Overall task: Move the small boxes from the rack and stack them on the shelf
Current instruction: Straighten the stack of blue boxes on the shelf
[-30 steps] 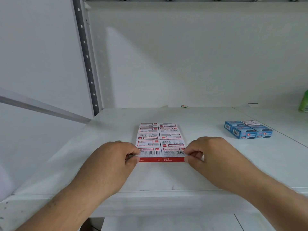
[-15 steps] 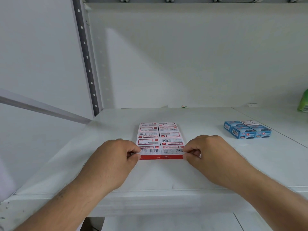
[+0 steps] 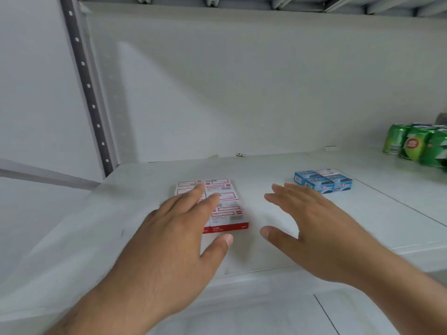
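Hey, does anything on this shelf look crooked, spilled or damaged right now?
Nothing stands out. The red boxes lie flat in a tidy block, the blue boxes sit grouped, and the green cans stand upright. Both hands are open, holding nothing.

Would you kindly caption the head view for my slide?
Open hands over red-and-white boxes on a white shelf.

Two open hands [image 3: 169,240] [image 3: 312,228] over red-and-white boxes [image 3: 227,209] on shelf [image 3: 278,245]
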### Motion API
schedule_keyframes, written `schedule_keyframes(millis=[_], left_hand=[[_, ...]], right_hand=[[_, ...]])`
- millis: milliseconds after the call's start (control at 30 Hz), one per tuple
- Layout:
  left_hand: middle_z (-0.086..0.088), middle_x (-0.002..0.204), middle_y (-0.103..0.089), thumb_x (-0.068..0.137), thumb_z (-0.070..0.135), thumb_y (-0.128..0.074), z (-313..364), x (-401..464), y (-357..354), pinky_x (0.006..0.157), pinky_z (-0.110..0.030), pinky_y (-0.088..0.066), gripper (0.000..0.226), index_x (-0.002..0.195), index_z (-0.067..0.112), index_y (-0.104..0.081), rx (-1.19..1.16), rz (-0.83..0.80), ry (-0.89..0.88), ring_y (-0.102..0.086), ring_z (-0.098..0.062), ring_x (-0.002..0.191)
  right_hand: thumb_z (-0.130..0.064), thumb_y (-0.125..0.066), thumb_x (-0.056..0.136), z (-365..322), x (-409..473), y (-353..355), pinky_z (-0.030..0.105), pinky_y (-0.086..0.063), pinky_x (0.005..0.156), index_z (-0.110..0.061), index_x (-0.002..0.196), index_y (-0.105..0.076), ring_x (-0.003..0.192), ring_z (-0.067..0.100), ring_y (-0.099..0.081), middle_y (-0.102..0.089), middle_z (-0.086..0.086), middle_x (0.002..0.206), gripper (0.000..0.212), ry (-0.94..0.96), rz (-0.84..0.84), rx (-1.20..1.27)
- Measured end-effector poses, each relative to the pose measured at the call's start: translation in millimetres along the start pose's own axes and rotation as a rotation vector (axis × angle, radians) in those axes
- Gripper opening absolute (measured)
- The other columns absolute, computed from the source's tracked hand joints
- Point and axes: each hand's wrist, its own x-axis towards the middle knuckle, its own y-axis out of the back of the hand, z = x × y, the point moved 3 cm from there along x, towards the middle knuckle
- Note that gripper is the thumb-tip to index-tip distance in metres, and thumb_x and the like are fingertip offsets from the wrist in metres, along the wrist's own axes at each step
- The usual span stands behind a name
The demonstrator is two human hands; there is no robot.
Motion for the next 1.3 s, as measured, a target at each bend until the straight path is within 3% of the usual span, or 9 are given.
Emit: schedule_keyframes(millis=[133,300,433,633,800,1133,1300], left_hand=[[0.026,0.158,0.005,0.089,0.068,-0.03,20,16,-15,0.117,-0.024,-0.008,0.069,0.15,0.044,-0.008,-0.003,-0.047,-0.049,0.0,-0.001,0.146],[0.017,0.161,-0.006,0.091,0.063,-0.034,55,32,-27,0.118,-0.03,-0.015,0.066,0.15,0.039,-0.017,0.037,-0.092,-0.061,-0.009,-0.008,0.147],[0.016,0.161,-0.007,0.093,0.061,-0.034,97,39,-35,0.118,-0.032,-0.017,0.064,0.15,0.039,-0.017,0.059,-0.107,-0.039,-0.011,-0.01,0.147],[0.013,0.16,-0.014,0.093,0.059,-0.035,176,53,-55,0.116,-0.032,-0.018,0.063,0.15,0.037,-0.021,0.096,-0.097,0.035,-0.014,-0.014,0.147],[0.013,0.159,-0.02,0.093,0.058,-0.037,216,64,-67,0.115,-0.032,-0.023,0.062,0.149,0.035,-0.025,0.11,-0.108,0.137,-0.021,-0.015,0.145],[0.009,0.149,-0.038,0.089,0.058,-0.046,220,113,-76,0.106,-0.038,-0.038,0.061,0.143,0.029,-0.037,0.167,-0.183,0.212,-0.038,-0.019,0.135],[0.008,0.155,-0.03,0.085,0.06,-0.053,200,150,-87,0.109,-0.036,-0.036,0.074,0.149,0.031,-0.027,0.102,-0.276,0.214,-0.037,-0.017,0.137]], right_hand=[[-0.071,-0.028,0.094,28,-14,6,0.026,-0.007,0.121,-0.037,0.157,-0.018,0.152,0.003,0.005,-0.003,-0.018,0.166,0.072,-0.101,-0.014,-0.043],[-0.068,-0.029,0.095,72,-30,22,0.033,-0.017,0.122,-0.032,0.155,-0.022,0.153,0.012,-0.007,-0.013,-0.011,0.166,0.071,-0.143,-0.069,-0.139],[-0.066,-0.032,0.095,110,-37,36,0.036,-0.031,0.115,-0.029,0.147,-0.035,0.147,0.014,-0.025,-0.033,-0.011,0.157,0.064,-0.101,-0.059,-0.168],[-0.064,-0.034,0.096,175,-47,54,0.037,-0.034,0.114,-0.028,0.148,-0.035,0.143,0.016,-0.03,-0.034,-0.011,0.157,0.063,-0.022,-0.084,-0.16],[-0.064,-0.035,0.097,222,-46,60,0.036,-0.031,0.115,-0.028,0.153,-0.028,0.148,0.015,-0.025,-0.022,-0.01,0.164,0.067,0.016,-0.135,-0.125],[-0.062,-0.043,0.095,257,-1,55,0.038,-0.039,0.11,-0.029,0.155,-0.025,0.143,0.017,-0.034,-0.028,-0.012,0.161,0.07,0.047,-0.149,-0.058],[-0.059,-0.053,0.092,256,31,47,0.035,-0.042,0.105,-0.028,0.154,-0.027,0.137,0.016,-0.042,-0.033,-0.01,0.158,0.074,0.006,-0.186,0.0]])
